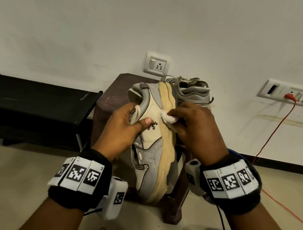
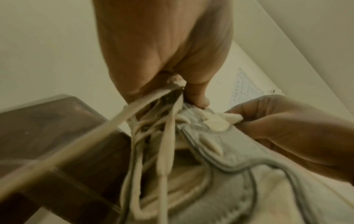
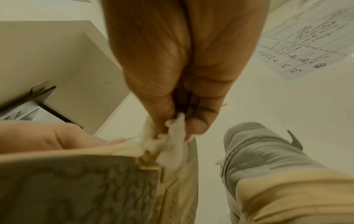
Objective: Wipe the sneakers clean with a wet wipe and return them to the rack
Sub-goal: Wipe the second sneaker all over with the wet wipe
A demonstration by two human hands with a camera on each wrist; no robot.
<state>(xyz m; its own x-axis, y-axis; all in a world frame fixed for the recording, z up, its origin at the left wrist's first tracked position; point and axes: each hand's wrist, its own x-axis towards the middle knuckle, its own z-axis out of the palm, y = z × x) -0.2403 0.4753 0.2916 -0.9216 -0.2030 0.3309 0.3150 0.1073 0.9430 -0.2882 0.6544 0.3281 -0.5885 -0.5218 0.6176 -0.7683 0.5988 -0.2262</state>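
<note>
Two sneakers were off the rack: one sneaker was held on its side above the brown stool, the left hand curled round its upper, while the right hand pinched a balled wet wipe against the yellowed midsole. A second sneaker sat on the stool behind. Wiping looked mid-way at best; the second shoe and both returns to the rack seemed left.

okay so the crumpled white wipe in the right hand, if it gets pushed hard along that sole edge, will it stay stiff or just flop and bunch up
Probably flops: the crumpled white wet wipe is already wadded between the right hand's fingertips, with loose folds hanging in the right wrist view. It looks light, so it likely drags and bunches against the yellowed rubber sole edge of the grey and cream sneaker unless pinched firmly.
</note>
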